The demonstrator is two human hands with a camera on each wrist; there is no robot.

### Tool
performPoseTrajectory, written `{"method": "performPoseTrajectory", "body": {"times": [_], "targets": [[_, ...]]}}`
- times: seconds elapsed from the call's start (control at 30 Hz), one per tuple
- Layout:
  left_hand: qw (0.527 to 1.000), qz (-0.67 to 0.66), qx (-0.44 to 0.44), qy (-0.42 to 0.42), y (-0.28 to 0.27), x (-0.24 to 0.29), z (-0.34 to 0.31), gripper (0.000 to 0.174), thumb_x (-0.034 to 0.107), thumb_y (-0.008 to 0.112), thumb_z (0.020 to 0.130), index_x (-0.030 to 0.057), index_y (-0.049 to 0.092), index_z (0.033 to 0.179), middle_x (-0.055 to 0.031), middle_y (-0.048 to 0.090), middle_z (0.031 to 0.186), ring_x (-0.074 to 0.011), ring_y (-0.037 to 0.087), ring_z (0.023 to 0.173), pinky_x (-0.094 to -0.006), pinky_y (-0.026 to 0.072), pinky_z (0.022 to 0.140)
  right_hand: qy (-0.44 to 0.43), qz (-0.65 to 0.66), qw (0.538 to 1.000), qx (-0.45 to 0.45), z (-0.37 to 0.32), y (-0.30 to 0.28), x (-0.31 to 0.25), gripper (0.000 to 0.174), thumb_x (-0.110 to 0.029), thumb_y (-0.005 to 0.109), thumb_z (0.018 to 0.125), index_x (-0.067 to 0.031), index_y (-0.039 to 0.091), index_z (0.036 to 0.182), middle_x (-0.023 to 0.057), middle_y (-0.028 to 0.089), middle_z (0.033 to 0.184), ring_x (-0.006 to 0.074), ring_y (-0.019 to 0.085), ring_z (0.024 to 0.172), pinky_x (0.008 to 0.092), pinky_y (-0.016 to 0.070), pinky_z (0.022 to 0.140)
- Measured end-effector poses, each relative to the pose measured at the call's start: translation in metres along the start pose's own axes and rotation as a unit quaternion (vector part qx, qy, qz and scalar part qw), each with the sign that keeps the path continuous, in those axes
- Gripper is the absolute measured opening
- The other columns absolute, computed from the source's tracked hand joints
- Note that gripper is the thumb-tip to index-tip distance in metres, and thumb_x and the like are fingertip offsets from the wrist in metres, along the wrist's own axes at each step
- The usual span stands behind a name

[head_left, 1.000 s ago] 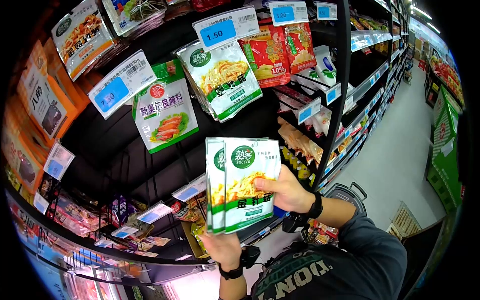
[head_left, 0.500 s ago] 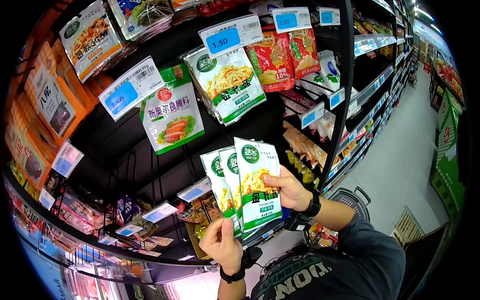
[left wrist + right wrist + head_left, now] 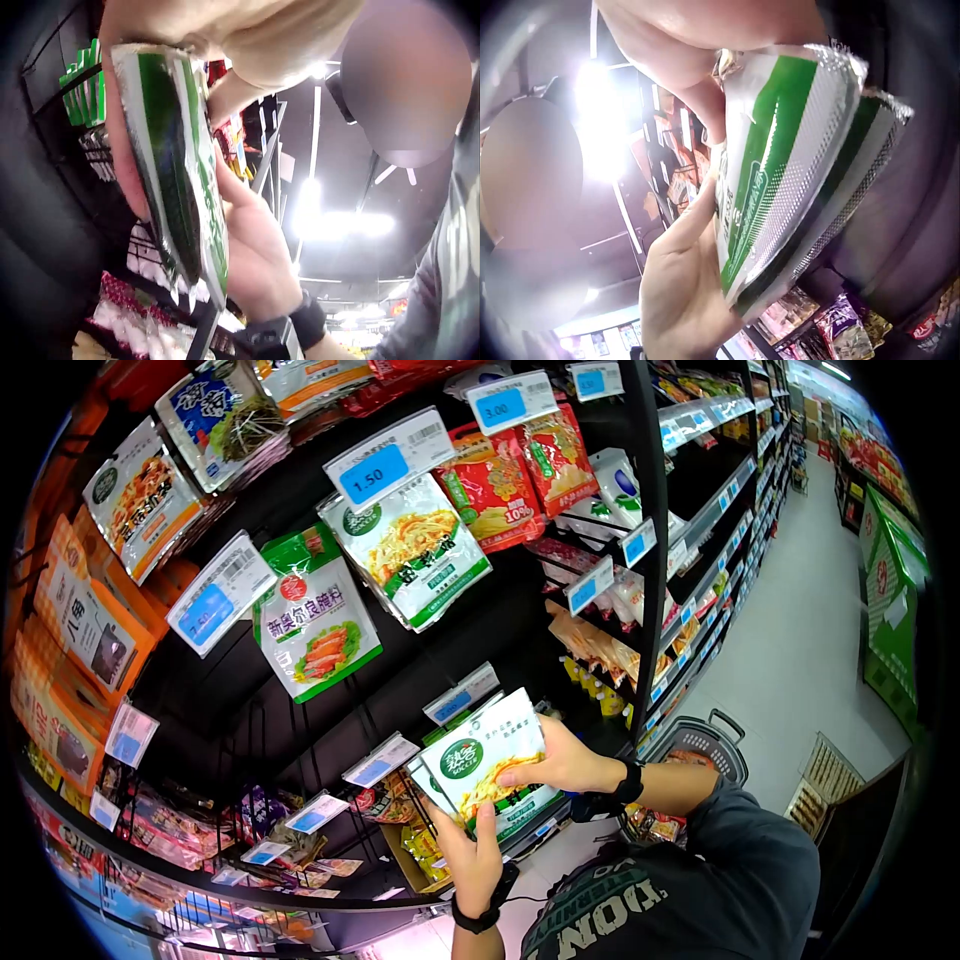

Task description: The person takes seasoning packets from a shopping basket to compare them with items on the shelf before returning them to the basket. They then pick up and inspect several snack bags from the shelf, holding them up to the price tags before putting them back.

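Observation:
Both hands hold a small stack of white and green food packets (image 3: 500, 755), their fronts printed with a round green logo and a picture of yellow strands. My right hand (image 3: 572, 760) grips the stack at its right side, thumb across the front packet. At the lower left edge, my left hand (image 3: 472, 860) pinches the packets, thumb on the front. The stacked edges of the packets (image 3: 169, 150) show between the two hands in the left wrist view. In the right wrist view, the packets (image 3: 772, 165) fan slightly apart, with the left hand (image 3: 681, 289) at their lower side.
Matching packets (image 3: 410, 555) hang on the rack above, beside a green marinade packet (image 3: 318, 620) and red packets (image 3: 490, 490). Price tags (image 3: 380, 465) jut from the hooks. A grey shopping basket (image 3: 715, 745) stands right of the body, with an aisle (image 3: 760, 630) beyond.
The packets have moved lower and tilted, and their fanned spread has drawn closer together. The left hand has shifted from their lower corner to a pinch with its thumb on the front.

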State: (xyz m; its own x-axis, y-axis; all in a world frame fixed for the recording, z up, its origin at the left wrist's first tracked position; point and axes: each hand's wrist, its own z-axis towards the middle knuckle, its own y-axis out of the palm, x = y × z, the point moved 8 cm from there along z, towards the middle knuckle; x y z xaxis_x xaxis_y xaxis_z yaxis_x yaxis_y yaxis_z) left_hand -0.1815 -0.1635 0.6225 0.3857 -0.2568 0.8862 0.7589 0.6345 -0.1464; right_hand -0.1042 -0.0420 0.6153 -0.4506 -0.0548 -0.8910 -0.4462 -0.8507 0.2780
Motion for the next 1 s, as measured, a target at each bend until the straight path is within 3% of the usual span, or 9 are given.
{"method": "performPoseTrajectory", "body": {"times": [0.13,0.27,0.4,0.5,0.63,0.73,0.8,0.93,1.0], "targets": [[0.999,0.028,0.044,0.009,0.003,-0.028,-0.014,0.044,0.012,0.046,0.09,-0.0066,0.03,0.127,-0.0168,0.044,0.12,-0.021,0.044,0.108,-0.0324,0.0307,0.095,-0.015,-0.055,0.998,0.023,-0.006,0.004,0.003,0.057,-0.002,0.07,0.073,0.0004,0.039,0.121,0.0082,0.056,0.11,0.0122,0.054,0.1,0.0279,0.0452,0.086],[0.999,-0.006,0.052,-0.003,0.004,-0.033,-0.024,0.041,0.01,0.044,0.091,-0.0068,0.03,0.125,-0.0172,0.043,0.121,-0.0222,0.043,0.109,-0.0334,0.03,0.096,-0.011,0.029,0.998,0.051,-0.01,0.002,0.018,0.041,-0.008,0.059,0.084,0.0014,0.039,0.119,0.0075,0.054,0.108,0.0105,0.051,0.099,0.0262,0.0431,0.085],[0.998,-0.039,0.025,-0.037,0.008,-0.038,-0.032,0.046,0.011,0.053,0.087,-0.0063,0.033,0.124,-0.016,0.048,0.117,-0.02,0.048,0.105,-0.0325,0.0356,0.092,-0.016,-0.015,0.996,0.082,-0.015,-0.002,0.02,0.025,-0.009,0.057,0.086,0.0018,0.047,0.106,0.0056,0.057,0.098,0.008,0.053,0.092,0.024,0.0444,0.081],[0.974,-0.17,0.005,-0.147,0.0,-0.066,-0.039,0.041,0.009,0.06,0.082,-0.0046,0.044,0.117,-0.0125,0.054,0.111,-0.0169,0.054,0.097,-0.0292,0.0402,0.088,-0.015,0.013,0.995,0.094,-0.017,-0.003,0.022,0.025,-0.009,0.06,0.084,0.0019,0.048,0.104,0.0055,0.059,0.095,0.0066,0.053,0.089,0.0234,0.0451,0.078],[0.928,-0.266,-0.05,-0.258,0.018,-0.08,-0.048,0.037,0.011,0.056,0.086,-0.0071,0.043,0.116,-0.0139,0.058,0.1,-0.022,0.062,0.082,-0.0265,0.0504,0.051,-0.022,-0.026,0.995,0.09,-0.02,-0.001,0.021,0.026,-0.008,0.062,0.083,0.0011,0.049,0.103,0.0047,0.059,0.094,0.0055,0.054,0.088,0.0232,0.0459,0.076],[0.904,-0.246,-0.163,-0.309,0.023,-0.097,-0.058,0.034,0.01,0.056,0.086,-0.0064,0.044,0.114,-0.0142,0.06,0.093,-0.0209,0.063,0.067,-0.0238,0.0468,0.045,-0.011,-0.06,0.995,0.082,-0.022,0.0,0.023,0.029,-0.008,0.062,0.082,0.0009,0.048,0.105,0.0045,0.058,0.096,0.0062,0.054,0.088,0.0232,0.0455,0.077],[0.911,-0.234,-0.158,-0.3,0.025,-0.096,-0.059,0.029,0.007,0.061,0.082,-0.0043,0.05,0.106,-0.0103,0.06,0.081,-0.0143,0.056,0.051,-0.0209,0.0397,0.041,0.0,-0.059,0.996,0.073,-0.023,0.006,0.021,0.03,-0.006,0.061,0.082,0.0008,0.047,0.108,0.0044,0.058,0.098,0.0069,0.054,0.089,0.0234,0.0447,0.079],[0.919,-0.21,-0.123,-0.31,0.017,-0.091,-0.057,0.023,0.004,0.064,0.079,-0.004,0.054,0.099,-0.0054,0.058,0.073,-0.0084,0.048,0.047,-0.0211,0.0365,0.041,0.016,-0.074,0.997,0.022,-0.017,0.015,0.026,0.032,-0.012,0.053,0.088,0.0014,0.043,0.115,0.0055,0.055,0.102,0.0082,0.051,0.095,0.0251,0.0423,0.083],[0.933,-0.219,-0.098,-0.267,0.011,-0.089,-0.053,0.022,0.003,0.065,0.079,-0.0042,0.055,0.097,-0.0049,0.058,0.073,-0.0078,0.046,0.047,-0.0213,0.0362,0.042,0.008,-0.098,0.995,0.034,-0.014,0.019,0.024,0.026,-0.014,0.054,0.088,0.0019,0.045,0.106,0.0085,0.058,0.099,0.0086,0.053,0.093,0.0255,0.0449,0.079]]}}
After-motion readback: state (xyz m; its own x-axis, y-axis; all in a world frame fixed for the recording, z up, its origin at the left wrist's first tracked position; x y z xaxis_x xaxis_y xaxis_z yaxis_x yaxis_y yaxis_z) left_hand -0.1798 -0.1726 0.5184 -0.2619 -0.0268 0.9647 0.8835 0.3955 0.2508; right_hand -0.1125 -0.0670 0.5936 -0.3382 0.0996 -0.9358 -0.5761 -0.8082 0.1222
